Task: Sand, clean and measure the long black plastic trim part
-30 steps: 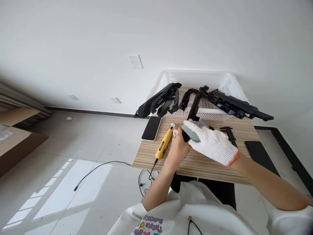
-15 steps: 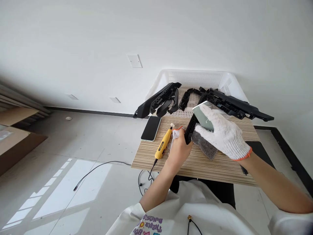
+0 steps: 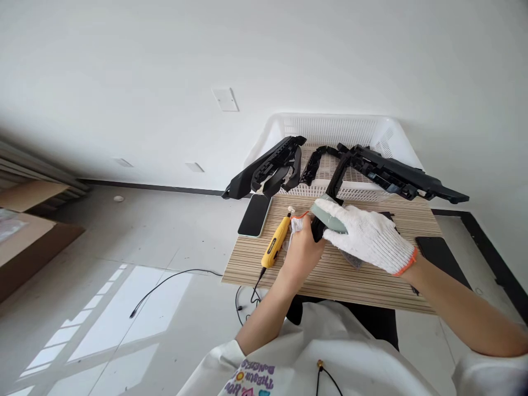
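Right of centre, the left hand point(image 3: 304, 252) wraps its fingers round a black part point(image 3: 338, 177); the gloved right hand point(image 3: 369, 235) pinches a green pad point(image 3: 329, 219) over it. The pad has shifted down-left

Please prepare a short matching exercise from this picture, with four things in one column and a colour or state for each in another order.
Column one:
1. left hand
2. right hand
3. basket
4. corded tool

Column two:
A. yellow, lying on the tabletop
B. gloved, holding a grey-green block
C. bare, gripping a long black part
D. white, with slatted sides

Right pairs: 1-C, 2-B, 3-D, 4-A
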Demonstrator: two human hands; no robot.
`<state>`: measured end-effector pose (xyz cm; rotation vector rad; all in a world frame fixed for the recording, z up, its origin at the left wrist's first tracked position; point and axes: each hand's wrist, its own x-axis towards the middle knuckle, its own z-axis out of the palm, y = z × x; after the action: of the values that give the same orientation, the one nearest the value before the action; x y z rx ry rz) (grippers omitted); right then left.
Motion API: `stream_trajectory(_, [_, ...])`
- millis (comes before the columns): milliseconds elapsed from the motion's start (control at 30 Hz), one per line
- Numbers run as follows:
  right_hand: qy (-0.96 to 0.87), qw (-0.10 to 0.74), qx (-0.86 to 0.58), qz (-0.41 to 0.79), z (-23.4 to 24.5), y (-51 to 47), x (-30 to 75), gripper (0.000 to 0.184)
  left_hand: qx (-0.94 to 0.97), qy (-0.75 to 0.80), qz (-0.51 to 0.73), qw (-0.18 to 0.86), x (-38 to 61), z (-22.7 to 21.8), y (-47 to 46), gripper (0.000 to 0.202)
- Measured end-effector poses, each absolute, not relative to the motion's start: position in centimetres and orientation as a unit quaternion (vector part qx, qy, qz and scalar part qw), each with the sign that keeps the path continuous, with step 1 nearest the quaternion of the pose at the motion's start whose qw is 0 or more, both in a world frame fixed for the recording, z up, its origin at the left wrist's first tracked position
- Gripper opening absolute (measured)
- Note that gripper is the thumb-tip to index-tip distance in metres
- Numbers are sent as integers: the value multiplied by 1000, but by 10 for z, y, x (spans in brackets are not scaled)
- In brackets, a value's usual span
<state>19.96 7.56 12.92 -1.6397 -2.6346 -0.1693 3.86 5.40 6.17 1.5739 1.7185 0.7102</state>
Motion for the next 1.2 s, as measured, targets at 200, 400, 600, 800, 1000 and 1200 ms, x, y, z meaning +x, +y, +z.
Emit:
stream_trajectory(200, [-867,13,-492,-79,123,74,202,65,611,656,273,347,39,62,54,55])
stream_trajectory(400, [-846,29,-523,-97,120,77,203,63,603,675,265,331,40,59,55,54])
stream_trajectory(600, [-858,41,-511,-44,116,74,198,63,609,655,287,344,38,59,56,58])
stream_trajectory(800, [-856,70,-513,-2,114,71,186,70,634,617,318,342,36,58,56,59])
stream_trajectory(1000, [-822,45,-568,10,130,80,187,66,594,665,285,351,38,61,54,54])
stream_trajectory(1200, [-826,35,-556,92,145,81,192,72,590,668,265,369,38,60,53,53])
